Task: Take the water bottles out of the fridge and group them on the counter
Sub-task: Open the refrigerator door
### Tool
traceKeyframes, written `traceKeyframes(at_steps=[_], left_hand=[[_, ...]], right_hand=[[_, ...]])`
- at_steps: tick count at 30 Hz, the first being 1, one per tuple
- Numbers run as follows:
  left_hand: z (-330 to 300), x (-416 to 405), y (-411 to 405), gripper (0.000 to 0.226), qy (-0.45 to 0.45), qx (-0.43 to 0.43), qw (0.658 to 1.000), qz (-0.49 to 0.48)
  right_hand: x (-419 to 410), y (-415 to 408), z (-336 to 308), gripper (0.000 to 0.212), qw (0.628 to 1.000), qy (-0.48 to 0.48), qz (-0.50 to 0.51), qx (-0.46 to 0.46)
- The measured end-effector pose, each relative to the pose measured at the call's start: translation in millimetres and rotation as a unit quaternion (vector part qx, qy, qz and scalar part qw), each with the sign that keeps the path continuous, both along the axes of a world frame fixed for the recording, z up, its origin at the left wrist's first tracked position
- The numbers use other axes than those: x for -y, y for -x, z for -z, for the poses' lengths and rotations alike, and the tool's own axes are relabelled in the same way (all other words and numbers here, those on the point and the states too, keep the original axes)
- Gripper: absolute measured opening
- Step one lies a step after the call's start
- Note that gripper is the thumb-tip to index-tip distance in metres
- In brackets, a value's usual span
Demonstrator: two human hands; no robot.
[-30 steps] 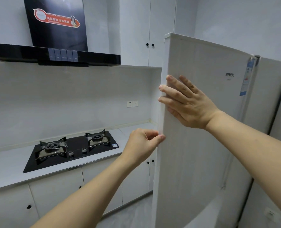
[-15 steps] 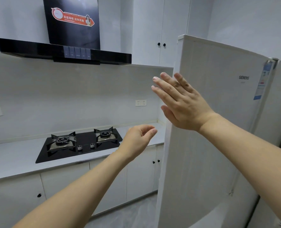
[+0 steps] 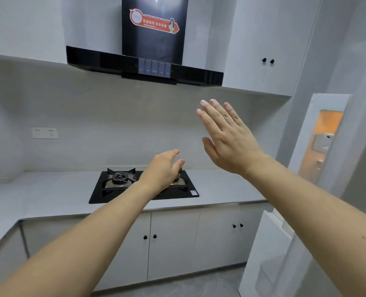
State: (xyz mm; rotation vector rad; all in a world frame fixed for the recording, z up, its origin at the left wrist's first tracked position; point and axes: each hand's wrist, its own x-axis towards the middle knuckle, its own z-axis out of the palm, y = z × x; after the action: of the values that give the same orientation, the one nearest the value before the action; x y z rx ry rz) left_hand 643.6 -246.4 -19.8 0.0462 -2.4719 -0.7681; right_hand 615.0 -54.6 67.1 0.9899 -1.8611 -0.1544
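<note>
Pulled right hand off the fridge door: flat on the door front a second ago, in mid-air at this moment. Fingers straight and nearly together, thumb apart, touching nothing. Left hand also let go of the door edge, where it had pinched a second ago; now loosely curled, thumb and fingers apart, holding nothing, hovering over the right burner of the gas hob.

Swung view left. Door had filled the right half earlier; ended as a narrow white panel at the far right, with an orange-lit area showing in it. Could not tell whether that was the inner liner or the compartment behind it. Read as: door opened, hands released.

Meaning for the task: opening step probably done, retrieval not begun. Saw no water bottles anywhere, presumably inside the fridge and out of sight to the right. Grey counter either side of the hob, on the near-right stretch closest to the fridge, looked like the natural grouping spot. Would need to turn back right and reach in.

Writing:
- Red banner sticker on the black range hood: white Chinese characters plus a small figure at its right end, too blurred to read.
- Small label at the hob's near-right corner: unreadable.
- SIEMENS badge on the door front, legible earlier, gone from view.
- Double wall socket far left: no marking made out.
</note>
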Motion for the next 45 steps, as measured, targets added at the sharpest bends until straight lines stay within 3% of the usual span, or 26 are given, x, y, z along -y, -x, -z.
traceKeyframes(at_steps=[9, 18, 35, 45], left_hand=[[-12, 125, 42, 0.053, 0.043, 0.004, 0.999, -0.022], [-1, 181, 126, 0.053, 0.058, 0.037, 0.997, 0.021], [5, 112, 345, 0.054, 0.108, 0.048, 0.986, 0.120], [16, 51, 469, 0.054, 0.125, 0.057, 0.967, 0.216]], right_hand=[[125, 56, -3, 0.062, 0.998, 0.028, -0.008, 0.047], [162, 138, 37, 0.062, 0.992, 0.050, 0.053, 0.108], [83, 323, 68, 0.065, 0.969, 0.077, 0.168, 0.165], [15, 395, 87, 0.066, 0.936, 0.097, 0.274, 0.198]])
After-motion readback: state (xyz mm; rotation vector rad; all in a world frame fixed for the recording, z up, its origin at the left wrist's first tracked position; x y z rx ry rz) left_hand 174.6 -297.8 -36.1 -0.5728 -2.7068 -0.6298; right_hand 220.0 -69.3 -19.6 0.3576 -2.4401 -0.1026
